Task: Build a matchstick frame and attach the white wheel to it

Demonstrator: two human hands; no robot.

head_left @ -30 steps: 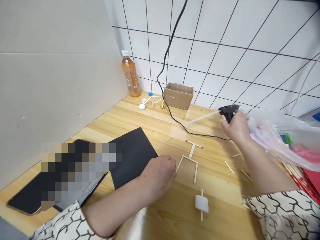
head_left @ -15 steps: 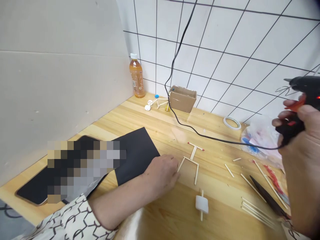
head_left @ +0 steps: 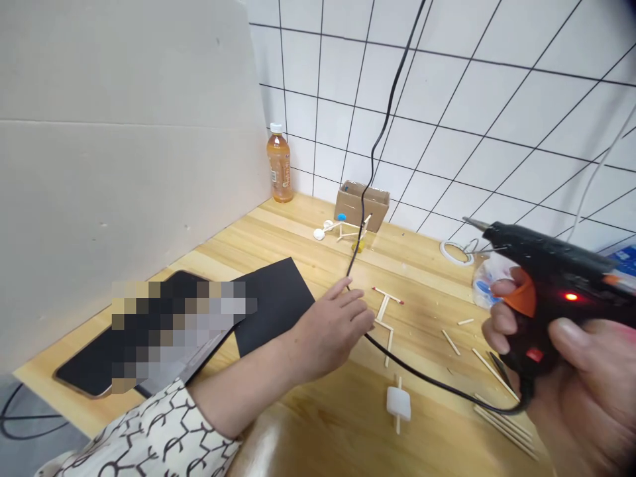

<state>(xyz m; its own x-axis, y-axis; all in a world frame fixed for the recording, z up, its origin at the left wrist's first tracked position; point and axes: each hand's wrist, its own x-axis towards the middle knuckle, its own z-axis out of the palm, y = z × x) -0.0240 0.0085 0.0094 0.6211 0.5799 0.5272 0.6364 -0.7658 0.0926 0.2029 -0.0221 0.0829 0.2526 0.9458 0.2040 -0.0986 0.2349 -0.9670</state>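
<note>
While the right hand (head_left: 579, 397) grips a hot glue gun (head_left: 551, 271) at 3 o'clock, left fingers (head_left: 348, 298) spread open beside its black cord (head_left: 422, 377).

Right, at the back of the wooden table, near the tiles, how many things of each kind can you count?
Plastic bottle of orange drink: 1
Cardboard box: 1
Matchstick model: 1
White tape roll: 1
Clear plastic bag: 1
Total: 5

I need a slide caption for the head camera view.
Right hand holds a black glue gun; left hand is near a matchstick frame on a wooden table.
</note>
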